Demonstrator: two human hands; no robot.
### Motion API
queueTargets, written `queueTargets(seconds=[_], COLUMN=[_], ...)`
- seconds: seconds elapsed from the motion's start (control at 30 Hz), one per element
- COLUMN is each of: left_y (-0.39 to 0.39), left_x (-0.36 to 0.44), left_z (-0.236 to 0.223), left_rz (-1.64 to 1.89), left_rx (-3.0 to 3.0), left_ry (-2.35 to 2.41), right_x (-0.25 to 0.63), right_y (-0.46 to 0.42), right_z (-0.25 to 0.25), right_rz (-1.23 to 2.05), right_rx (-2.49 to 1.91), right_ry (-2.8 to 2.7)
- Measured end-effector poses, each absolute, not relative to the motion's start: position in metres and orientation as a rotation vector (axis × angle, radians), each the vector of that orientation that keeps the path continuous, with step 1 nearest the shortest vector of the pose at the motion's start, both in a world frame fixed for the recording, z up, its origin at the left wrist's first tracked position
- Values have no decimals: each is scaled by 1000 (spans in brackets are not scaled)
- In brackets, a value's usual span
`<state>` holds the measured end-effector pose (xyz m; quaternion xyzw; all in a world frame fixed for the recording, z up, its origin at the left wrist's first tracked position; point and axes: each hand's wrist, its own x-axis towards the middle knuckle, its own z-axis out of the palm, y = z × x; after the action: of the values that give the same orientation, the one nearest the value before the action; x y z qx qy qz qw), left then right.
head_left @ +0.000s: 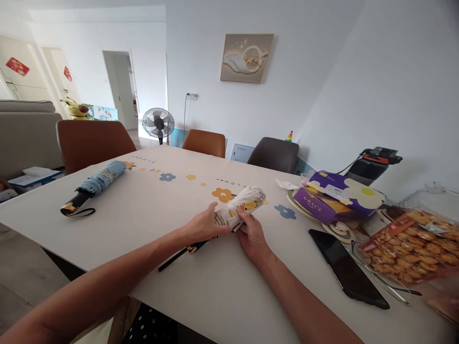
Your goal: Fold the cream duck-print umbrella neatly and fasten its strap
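Note:
A folded white umbrella (251, 198) with a yellow print lies at a slant between my hands, just above or on the table. My left hand (205, 224) is wrapped round its lower part near the dark handle (197, 246), thumb up. My right hand (253, 234) grips the canopy from the other side, its thumb pressing on the cloth. A black strap hangs out past the handle end. To the left, a folded light blue umbrella (103, 177) rests on the table, its black and gold handle and wrist loop toward me.
The table (143, 229) has a flower-print cover. At the right lie a black phone (347, 267), glasses (387, 282), a clear tub of biscuits (412, 243), a purple box (330, 198) and a dark bottle (371, 165). Chairs (95, 143) and a fan (158, 123) stand beyond.

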<state>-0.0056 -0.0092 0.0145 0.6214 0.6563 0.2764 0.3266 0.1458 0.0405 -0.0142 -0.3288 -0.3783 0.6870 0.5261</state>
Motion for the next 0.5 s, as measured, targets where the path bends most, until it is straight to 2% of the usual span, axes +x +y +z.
queueTargets(seconds=[0.23,0.37,0.5], left_y=[-46,-44,-42], left_x=[-14,-4,-4], left_z=[16,11,7], left_rz=[138,105,249], left_rx=[2070,2115,2106], left_ry=[2207,2279,2268], right_x=[147,145,144], right_y=[45,41,35], right_z=[-18,-14,-10], right_rz=[1558,1566,1528], right_rx=[-818,-892,-932], right_ry=[-838,-855,-954])
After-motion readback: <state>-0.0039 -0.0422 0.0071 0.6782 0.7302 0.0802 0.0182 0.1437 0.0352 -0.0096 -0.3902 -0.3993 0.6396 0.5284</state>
